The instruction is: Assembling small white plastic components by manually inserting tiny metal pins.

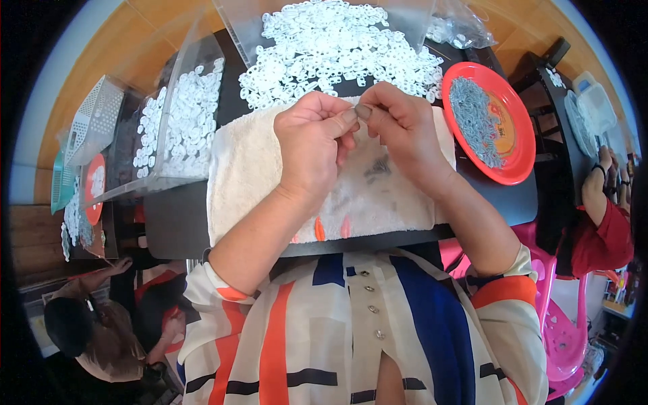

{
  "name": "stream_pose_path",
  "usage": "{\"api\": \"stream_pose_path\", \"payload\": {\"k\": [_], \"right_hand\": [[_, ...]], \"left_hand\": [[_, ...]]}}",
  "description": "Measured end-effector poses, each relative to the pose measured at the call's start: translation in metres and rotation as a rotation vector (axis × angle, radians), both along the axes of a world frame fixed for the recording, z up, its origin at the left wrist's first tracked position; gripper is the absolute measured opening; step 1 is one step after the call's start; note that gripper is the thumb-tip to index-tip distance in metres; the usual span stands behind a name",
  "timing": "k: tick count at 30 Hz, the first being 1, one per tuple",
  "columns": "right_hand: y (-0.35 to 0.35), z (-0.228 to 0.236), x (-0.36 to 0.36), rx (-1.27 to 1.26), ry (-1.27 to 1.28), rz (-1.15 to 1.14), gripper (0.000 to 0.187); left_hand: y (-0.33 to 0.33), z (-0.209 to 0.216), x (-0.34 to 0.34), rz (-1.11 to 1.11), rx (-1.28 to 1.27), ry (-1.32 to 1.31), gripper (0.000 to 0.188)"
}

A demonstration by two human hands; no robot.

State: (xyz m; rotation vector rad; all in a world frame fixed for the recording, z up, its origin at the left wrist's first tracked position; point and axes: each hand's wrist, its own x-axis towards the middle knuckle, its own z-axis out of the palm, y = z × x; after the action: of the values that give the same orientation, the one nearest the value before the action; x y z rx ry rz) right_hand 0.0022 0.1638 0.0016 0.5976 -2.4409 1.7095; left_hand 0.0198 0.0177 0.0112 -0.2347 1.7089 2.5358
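My left hand (312,138) and my right hand (406,131) meet above a cream towel (246,158), thumbs and fingertips pinched together. What they pinch is too small and too covered by the fingers to name. Beneath my right hand, several small grey metal pieces (379,169) lie on the towel. To the right stands a red plate (523,152) bearing a heap of thin grey metal pieces (472,115). Just beyond my hands spreads a large pile of small white plastic pieces (324,50), each with an opening in it.
A clear plastic bin (162,177) on the left holds more white pieces. Behind it are a white perforated basket (98,121) and a teal basket (63,179). A clear bag (466,30) sits at the back right. Other people work at both sides; a pink chair (563,331) stands at right.
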Motion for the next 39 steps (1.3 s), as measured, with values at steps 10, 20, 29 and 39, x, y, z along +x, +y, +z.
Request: {"api": "stream_pose_path", "payload": {"k": [10, 20, 29, 39], "right_hand": [[0.02, 0.015, -0.029, -0.02, -0.2, -0.094, 0.013], [0.008, 0.014, -0.122, 0.91, 0.339, -0.197, 0.014], [0.007, 0.014, -0.124, 0.964, 0.353, -0.146, 0.01], [0.038, 0.011, -0.023, 0.766, 0.485, 0.139, 0.015]], "left_hand": [[-0.01, -0.014, -0.016, 0.001, 0.042, -0.003, 0.003], [-0.014, -0.014, -0.021, 0.004, 0.059, -0.054, 0.004], [-0.015, -0.012, -0.021, 0.037, 0.076, -0.035, 0.004], [-0.019, -0.014, -0.025, 0.074, 0.083, -0.042, 0.006]]}}
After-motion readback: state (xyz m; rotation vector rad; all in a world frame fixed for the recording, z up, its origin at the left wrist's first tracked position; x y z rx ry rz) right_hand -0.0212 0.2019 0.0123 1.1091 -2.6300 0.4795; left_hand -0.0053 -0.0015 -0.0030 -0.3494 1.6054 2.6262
